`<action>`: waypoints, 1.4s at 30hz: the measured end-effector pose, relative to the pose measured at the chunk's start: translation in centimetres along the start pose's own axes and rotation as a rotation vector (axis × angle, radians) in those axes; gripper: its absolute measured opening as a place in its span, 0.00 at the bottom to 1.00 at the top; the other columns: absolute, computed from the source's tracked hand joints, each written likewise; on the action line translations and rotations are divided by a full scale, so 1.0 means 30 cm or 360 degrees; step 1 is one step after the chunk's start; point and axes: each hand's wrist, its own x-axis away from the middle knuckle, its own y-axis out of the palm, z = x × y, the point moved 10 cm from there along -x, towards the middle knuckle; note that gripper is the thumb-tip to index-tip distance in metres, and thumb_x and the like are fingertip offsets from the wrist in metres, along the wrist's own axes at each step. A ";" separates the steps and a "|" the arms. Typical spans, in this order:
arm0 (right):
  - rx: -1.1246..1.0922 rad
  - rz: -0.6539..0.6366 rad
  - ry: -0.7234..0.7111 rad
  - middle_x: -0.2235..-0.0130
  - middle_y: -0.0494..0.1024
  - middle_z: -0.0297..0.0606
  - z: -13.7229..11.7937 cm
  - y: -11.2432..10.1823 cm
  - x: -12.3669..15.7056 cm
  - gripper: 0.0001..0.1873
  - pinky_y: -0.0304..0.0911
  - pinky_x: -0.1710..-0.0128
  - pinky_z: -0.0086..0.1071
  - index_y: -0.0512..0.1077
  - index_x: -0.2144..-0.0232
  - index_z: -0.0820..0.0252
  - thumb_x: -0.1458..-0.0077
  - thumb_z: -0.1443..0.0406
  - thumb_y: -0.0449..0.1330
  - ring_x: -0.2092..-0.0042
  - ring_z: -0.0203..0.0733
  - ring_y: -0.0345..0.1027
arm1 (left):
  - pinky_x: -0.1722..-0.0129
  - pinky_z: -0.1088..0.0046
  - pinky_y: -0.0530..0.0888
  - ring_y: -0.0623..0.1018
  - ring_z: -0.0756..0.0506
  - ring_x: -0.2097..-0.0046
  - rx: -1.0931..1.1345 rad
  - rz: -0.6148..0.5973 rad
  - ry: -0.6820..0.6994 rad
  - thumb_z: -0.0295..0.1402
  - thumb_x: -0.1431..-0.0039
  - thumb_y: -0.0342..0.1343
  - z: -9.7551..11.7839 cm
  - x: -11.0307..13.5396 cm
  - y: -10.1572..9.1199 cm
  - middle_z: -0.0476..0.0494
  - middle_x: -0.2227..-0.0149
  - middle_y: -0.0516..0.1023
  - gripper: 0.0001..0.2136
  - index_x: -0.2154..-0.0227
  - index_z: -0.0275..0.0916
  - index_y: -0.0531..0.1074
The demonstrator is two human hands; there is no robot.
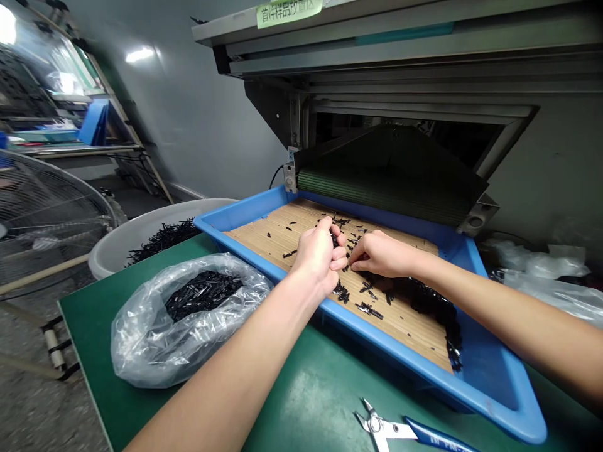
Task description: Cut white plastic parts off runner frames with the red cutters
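Note:
Both hands are over a blue tray [372, 323] lined with brown cardboard [264, 235]. Small black plastic parts [370, 310] lie scattered on the cardboard, and more are heaped along the tray's right side. My left hand [320, 254] is curled closed around some of these black parts, a few of which show between its fingers. Just to its right, my right hand [381, 254] points down at the cardboard with its fingertips pinched together. Whatever is between those fingertips is hidden.
On the green table [301, 376] stand an open clear plastic bag [141, 339] of black parts and blue-handled side cutters [391, 430]. A white tub [113, 245] with black parts is at left, near a fan [47, 213]. A conveyor belt end [377, 185] overhangs the tray's back.

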 end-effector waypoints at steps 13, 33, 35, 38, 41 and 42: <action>-0.1230 0.0566 0.0293 0.74 0.63 0.37 0.201 -0.139 0.018 0.12 0.47 0.80 0.26 0.61 0.74 0.58 0.47 0.58 0.57 0.75 0.33 0.50 | 0.87 0.83 0.46 0.54 0.58 0.85 -0.0007 0.0004 -0.0016 0.33 0.34 0.47 -0.001 0.001 -0.001 0.54 0.79 0.62 0.11 0.73 0.39 0.59; -0.0032 0.0448 0.0395 0.63 0.80 0.38 0.262 -0.038 -0.047 0.06 0.58 0.56 0.33 0.81 0.67 0.53 0.45 0.64 0.63 0.59 0.45 0.70 | 0.87 0.82 0.46 0.53 0.58 0.85 0.0002 0.0023 0.0003 0.32 0.32 0.45 0.010 0.021 0.004 0.54 0.80 0.61 0.12 0.74 0.38 0.59; -0.0018 0.0418 0.0413 0.65 0.80 0.39 0.266 -0.032 -0.051 0.05 0.58 0.58 0.33 0.80 0.68 0.54 0.46 0.64 0.64 0.60 0.45 0.69 | 0.87 0.82 0.46 0.54 0.58 0.85 0.0010 0.0019 0.0010 0.32 0.32 0.46 0.013 0.022 0.004 0.54 0.80 0.61 0.12 0.74 0.38 0.59; -0.0082 0.0410 0.0454 0.71 0.76 0.37 0.276 -0.031 -0.051 0.03 0.56 0.62 0.32 0.79 0.72 0.56 0.48 0.64 0.65 0.66 0.42 0.65 | 0.86 0.82 0.46 0.54 0.58 0.85 0.0016 0.0009 0.0025 0.32 0.32 0.46 0.018 0.023 0.006 0.54 0.80 0.61 0.12 0.73 0.39 0.59; -0.0272 0.0436 0.0494 0.78 0.69 0.34 0.281 -0.036 -0.048 0.06 0.54 0.68 0.30 0.74 0.78 0.59 0.52 0.65 0.66 0.72 0.37 0.58 | 0.87 0.82 0.46 0.53 0.58 0.85 0.0010 0.0016 0.0022 0.32 0.32 0.45 0.019 0.023 0.005 0.54 0.80 0.61 0.12 0.74 0.39 0.59; -0.0371 0.0455 0.0507 0.79 0.66 0.33 0.283 -0.041 -0.045 0.08 0.53 0.71 0.30 0.71 0.78 0.59 0.51 0.64 0.65 0.73 0.36 0.56 | 0.87 0.82 0.46 0.53 0.58 0.85 0.0011 0.0022 0.0021 0.32 0.32 0.45 0.018 0.022 0.004 0.54 0.80 0.61 0.12 0.74 0.39 0.59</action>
